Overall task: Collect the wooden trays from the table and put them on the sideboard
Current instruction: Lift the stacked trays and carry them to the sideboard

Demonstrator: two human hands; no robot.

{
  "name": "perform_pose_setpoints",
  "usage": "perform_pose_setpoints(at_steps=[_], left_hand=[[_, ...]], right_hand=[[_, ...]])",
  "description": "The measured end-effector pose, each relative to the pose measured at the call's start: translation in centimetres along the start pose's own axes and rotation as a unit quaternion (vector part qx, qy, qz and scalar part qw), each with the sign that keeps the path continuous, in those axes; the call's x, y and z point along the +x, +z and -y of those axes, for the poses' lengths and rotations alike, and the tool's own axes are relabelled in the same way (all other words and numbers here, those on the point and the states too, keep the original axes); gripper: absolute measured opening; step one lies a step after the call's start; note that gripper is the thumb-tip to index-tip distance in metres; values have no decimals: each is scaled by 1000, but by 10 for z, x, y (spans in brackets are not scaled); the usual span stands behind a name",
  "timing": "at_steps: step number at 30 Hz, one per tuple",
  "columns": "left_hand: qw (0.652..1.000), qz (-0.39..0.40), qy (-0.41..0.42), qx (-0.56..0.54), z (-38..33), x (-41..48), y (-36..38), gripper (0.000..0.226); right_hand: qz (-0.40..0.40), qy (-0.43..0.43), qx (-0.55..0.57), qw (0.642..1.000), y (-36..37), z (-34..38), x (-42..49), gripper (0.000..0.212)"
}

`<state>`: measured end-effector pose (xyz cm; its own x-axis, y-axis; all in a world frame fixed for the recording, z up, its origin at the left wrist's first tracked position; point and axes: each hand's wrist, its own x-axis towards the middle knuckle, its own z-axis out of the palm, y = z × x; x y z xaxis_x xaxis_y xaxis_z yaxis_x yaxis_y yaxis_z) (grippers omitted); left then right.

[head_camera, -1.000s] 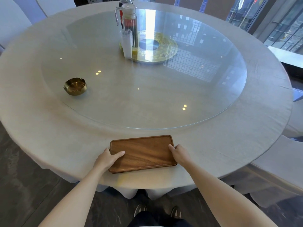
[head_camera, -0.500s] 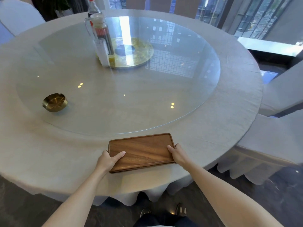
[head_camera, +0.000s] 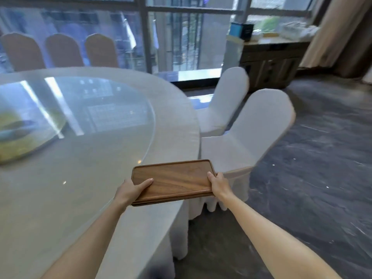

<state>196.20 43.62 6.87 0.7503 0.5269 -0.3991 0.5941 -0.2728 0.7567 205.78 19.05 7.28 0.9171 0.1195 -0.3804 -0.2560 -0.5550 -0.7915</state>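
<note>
A dark wooden tray (head_camera: 177, 179), with a second edge showing under it like a stacked tray, is held level above the round table's right rim. My left hand (head_camera: 133, 188) grips its left short end, thumb on top. My right hand (head_camera: 218, 183) grips the right short end. The tray is lifted off the table (head_camera: 60, 198), which has a beige cloth and a glass turntable. The wooden sideboard (head_camera: 269, 63) stands far off at the upper right under the window.
Two white-covered chairs (head_camera: 251, 133) stand right of the table, between me and the sideboard. Boxes and cloths (head_camera: 244, 31) lie on the sideboard top. Dark marbled floor (head_camera: 312, 158) spreads to the right. More chairs (head_camera: 60, 51) line the far side, and a curtain (head_camera: 332, 31) hangs at top right.
The tray has come up off the table in both hands. My view has swung right, from the table's centre toward the chairs and sideboard.
</note>
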Motion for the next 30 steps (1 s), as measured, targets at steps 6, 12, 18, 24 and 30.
perform_pose_setpoints(at_steps=[6,12,18,24,30], left_hand=[[996,33,82,19,-122,21,87,79],[984,65,161,35,-231,31,191,90],[969,132,201,52,-330,23,301,40],[955,177,225,81,-409,37,406,41],[949,182,240,92,-490,90,515,61]], right_hand=[[-111,-1,23,994,-126,-9,37,44],[-194,-10,44,980,-253,-39,78,29],[-270,13,50,962,-370,-78,102,27],[-314,54,65,946,-453,-123,146,20],[-352,74,65,931,-542,-149,238,39]])
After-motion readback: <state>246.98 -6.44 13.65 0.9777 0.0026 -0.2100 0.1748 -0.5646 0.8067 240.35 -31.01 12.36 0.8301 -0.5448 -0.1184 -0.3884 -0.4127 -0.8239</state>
